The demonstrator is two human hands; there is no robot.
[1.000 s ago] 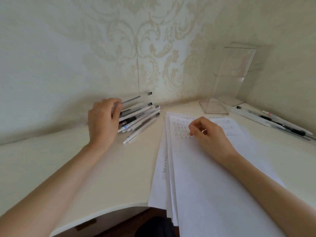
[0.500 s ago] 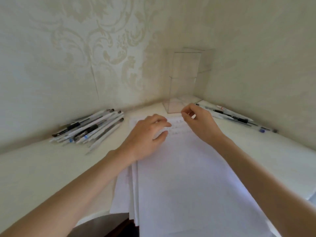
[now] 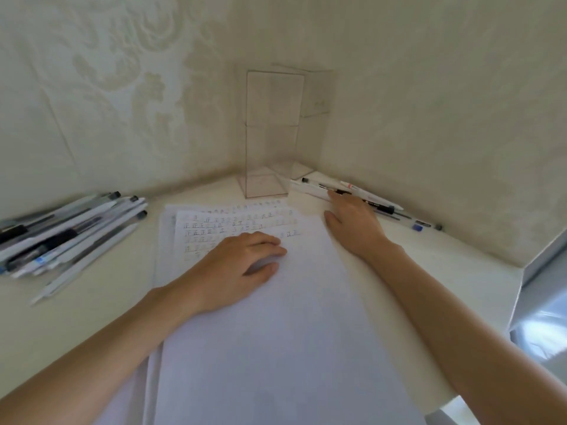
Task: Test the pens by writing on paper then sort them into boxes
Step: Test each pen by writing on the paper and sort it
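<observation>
A stack of white paper sheets lies in the middle of the desk, its top rows filled with small written marks. My left hand rests flat on the paper, fingers spread, holding nothing. My right hand is beside the paper's right edge, its fingertips touching a black pen in a small group of pens along the right wall. A large pile of pens, mostly white with black parts, lies at the left. Two clear tall boxes stand in the corner.
The white desk fits into a wall corner. The patterned wall runs close behind the pens and boxes. At the far right, past the desk edge, is a shiny grey surface.
My left hand left the pen pile at the left and came to rest on the paper. My right hand moved off the paper to the pens at the right. The view swung rightward.
</observation>
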